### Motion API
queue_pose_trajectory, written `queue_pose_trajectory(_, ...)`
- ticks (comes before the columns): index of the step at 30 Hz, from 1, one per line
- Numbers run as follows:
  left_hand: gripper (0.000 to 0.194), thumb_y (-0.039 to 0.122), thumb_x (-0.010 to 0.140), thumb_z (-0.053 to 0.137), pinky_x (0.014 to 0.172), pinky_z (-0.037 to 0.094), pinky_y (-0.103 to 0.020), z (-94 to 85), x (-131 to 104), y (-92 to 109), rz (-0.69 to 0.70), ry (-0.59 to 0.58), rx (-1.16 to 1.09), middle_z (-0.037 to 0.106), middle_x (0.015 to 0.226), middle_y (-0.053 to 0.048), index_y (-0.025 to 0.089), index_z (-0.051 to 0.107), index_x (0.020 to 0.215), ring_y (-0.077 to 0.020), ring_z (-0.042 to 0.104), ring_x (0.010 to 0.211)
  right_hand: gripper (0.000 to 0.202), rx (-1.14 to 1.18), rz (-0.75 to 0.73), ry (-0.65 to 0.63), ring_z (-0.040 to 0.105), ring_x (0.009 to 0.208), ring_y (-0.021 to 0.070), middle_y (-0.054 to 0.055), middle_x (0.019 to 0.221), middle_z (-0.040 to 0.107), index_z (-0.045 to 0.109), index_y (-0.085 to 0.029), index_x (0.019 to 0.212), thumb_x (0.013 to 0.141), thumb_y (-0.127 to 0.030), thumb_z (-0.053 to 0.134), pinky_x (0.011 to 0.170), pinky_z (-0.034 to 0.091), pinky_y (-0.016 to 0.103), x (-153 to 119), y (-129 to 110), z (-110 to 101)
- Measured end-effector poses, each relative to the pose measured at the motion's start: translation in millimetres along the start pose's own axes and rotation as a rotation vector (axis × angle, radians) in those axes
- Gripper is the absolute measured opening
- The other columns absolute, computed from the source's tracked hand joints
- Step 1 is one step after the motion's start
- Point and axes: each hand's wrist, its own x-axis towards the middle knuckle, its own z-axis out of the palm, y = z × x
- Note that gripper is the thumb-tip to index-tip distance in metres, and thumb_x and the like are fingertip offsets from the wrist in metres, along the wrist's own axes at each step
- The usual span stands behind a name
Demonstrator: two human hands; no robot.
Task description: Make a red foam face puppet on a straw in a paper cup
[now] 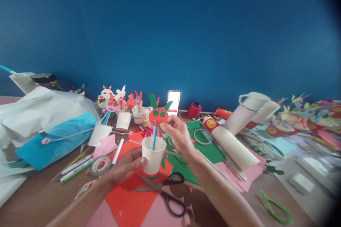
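Observation:
My left hand is closed round the left side of a white paper cup, held upright over the red paper. A blue straw rises out of the cup and carries a round orange paper face with green eyes and green ears. My right hand pinches the right edge of that face between thumb and fingers. Just below the cup, black-handled scissors lie with their blades apart on red paper.
Paper cups with animal faces stand behind. To the left are a tape roll, markers and a plastic bag. On the right lie stacked cups, green paper and a white jug. A phone leans against the blue wall.

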Motion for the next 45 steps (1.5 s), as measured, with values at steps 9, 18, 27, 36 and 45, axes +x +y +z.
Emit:
queue_pose_trajectory(9, 0.044, 0.031, 0.079, 0.056, 0.088, 0.042, -0.041, -2.2, 0.8, 1.1, 0.021, -0.014, 0.107, 0.059, 0.118, -0.012, 0.017, 0.052, 0.121, -0.0286, 0.054, 0.104, 0.016, -0.015, 0.007, 0.018, 0.051, 0.054, 0.0084, -0.005, 0.057, 0.056, 0.048, -0.018, 0.063, 0.063, -0.017, 0.064, 0.051, 0.037, 0.021, 1.2, -0.8, 0.5)
queue_pose_trajectory(18, 0.044, 0.031, 0.079, 0.057, 0.090, 0.041, -0.040, -0.2, 1.6, 3.2, 0.028, 0.021, 0.171, 0.056, 0.122, -0.011, 0.017, 0.053, 0.120, -0.0281, 0.051, 0.109, 0.024, 0.068, 0.015, -0.024, 0.057, 0.060, 0.0098, -0.004, 0.064, 0.060, 0.049, -0.018, 0.083, 0.064, -0.014, 0.063, 0.056, 0.041, 0.021, 3.8, 3.7, -0.3)
queue_pose_trajectory(27, 0.040, 0.029, 0.076, 0.060, 0.092, 0.041, -0.039, 6.9, 2.7, 5.4, -0.015, 0.113, 0.188, 0.059, 0.119, -0.011, 0.016, 0.055, 0.113, -0.0260, 0.053, 0.108, 0.023, 0.048, 0.018, 0.003, 0.054, 0.056, 0.0081, -0.007, 0.060, 0.055, 0.047, -0.019, 0.080, 0.064, -0.015, 0.064, 0.052, 0.039, 0.019, 1.5, 5.0, 4.1)
queue_pose_trajectory(36, 0.039, 0.030, 0.075, 0.061, 0.090, 0.042, -0.037, 7.2, 3.7, 4.1, -0.031, 0.132, 0.189, 0.058, 0.119, -0.010, 0.016, 0.056, 0.111, -0.0252, 0.055, 0.104, 0.022, 0.053, 0.006, -0.021, 0.058, 0.059, 0.0100, -0.004, 0.065, 0.060, 0.043, -0.020, 0.079, 0.067, -0.016, 0.062, 0.054, 0.040, 0.021, -0.7, 6.6, 7.0)
queue_pose_trajectory(45, 0.042, 0.034, 0.072, 0.064, 0.089, 0.042, -0.037, 8.8, 4.7, 7.2, -0.057, 0.171, 0.215, 0.060, 0.116, -0.011, 0.015, 0.058, 0.109, -0.0269, 0.055, 0.103, 0.021, 0.086, -0.033, -0.001, 0.054, 0.055, 0.0073, -0.006, 0.065, 0.058, 0.044, -0.020, 0.080, 0.069, -0.015, 0.061, 0.051, 0.038, 0.019, -0.2, 16.7, 9.3)
